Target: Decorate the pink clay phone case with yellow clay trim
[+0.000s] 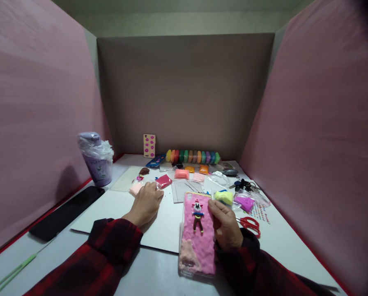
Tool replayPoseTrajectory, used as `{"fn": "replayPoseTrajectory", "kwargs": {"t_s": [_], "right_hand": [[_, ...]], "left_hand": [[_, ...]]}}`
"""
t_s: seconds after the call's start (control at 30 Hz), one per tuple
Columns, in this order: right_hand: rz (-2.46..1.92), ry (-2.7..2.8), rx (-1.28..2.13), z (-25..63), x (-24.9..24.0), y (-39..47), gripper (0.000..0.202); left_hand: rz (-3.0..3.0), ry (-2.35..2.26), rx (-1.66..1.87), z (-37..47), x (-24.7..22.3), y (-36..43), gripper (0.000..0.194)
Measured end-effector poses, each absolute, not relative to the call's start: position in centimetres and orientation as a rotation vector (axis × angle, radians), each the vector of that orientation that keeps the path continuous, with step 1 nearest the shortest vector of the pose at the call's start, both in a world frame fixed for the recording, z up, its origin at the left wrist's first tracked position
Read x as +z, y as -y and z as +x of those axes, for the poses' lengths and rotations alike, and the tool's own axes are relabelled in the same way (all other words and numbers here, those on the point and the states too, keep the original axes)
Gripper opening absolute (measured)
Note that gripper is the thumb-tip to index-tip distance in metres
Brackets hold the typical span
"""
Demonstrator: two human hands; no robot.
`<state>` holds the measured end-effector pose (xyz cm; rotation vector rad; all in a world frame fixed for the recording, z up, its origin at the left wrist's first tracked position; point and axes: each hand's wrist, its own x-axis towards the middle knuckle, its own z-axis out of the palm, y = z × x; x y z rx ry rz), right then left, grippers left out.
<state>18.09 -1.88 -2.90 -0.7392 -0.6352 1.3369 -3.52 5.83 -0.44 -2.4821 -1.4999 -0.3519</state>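
Observation:
A phone case (pixel 202 246) covered in pink clay, with a small clay figure (pixel 198 218) on it and a paler patch at its lower left, is held upright in my right hand (pixel 225 222), thumb on its right edge. My left hand (pixel 147 201) reaches over the white board, its fingers bent down beside a pale pink clay packet (pixel 136 188); the fingertips are hidden, so what they hold is unclear. Just beyond that hand is a dark pink packet (pixel 164 181). Red-handled scissors (pixel 250 225) lie right of my right hand.
A purple wrapped tumbler (pixel 99 164) and a black case (pixel 67 211) are at the left. Clay packs (pixel 193 156) line the back near a patterned phone case (pixel 149 145). Yellow (pixel 224 197) and purple packets (pixel 244 203), keys (pixel 245 185) and stickers (pixel 261 213) lie right.

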Motion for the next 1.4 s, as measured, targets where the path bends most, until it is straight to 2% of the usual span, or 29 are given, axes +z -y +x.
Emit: {"fn": "replayPoseTrajectory", "kwargs": {"t_s": [0.23, 0.53, 0.73, 0.97, 1.2, 1.4], "right_hand": [[-0.761, 0.681, 1.323, 18.2, -3.3, 1.8, 0.029], [-0.764, 0.683, 1.319, 18.2, -3.3, 1.7, 0.028], [-0.739, 0.691, 1.32, 18.2, -3.8, 1.5, 0.025], [-0.782, 0.711, 1.302, 18.3, -4.0, 1.5, 0.025], [-0.757, 0.678, 1.322, 18.4, -4.0, 1.5, 0.025], [-0.755, 0.648, 1.35, 18.2, -3.3, 1.8, 0.03]], "left_hand": [[-2.459, 1.468, -0.456, -3.4, 0.3, -5.7, 0.028], [-2.524, 1.3, -0.41, -2.6, -0.1, -5.5, 0.035], [-2.515, 1.445, -0.488, -3.3, 0.3, -5.7, 0.029], [-2.486, 1.497, -0.407, -3.3, 0.1, -6.0, 0.029], [-2.576, 1.578, -0.606, -3.6, -0.3, -6.3, 0.031], [-2.544, 1.42, -0.485, -3.5, 0.2, -5.6, 0.028]]}}
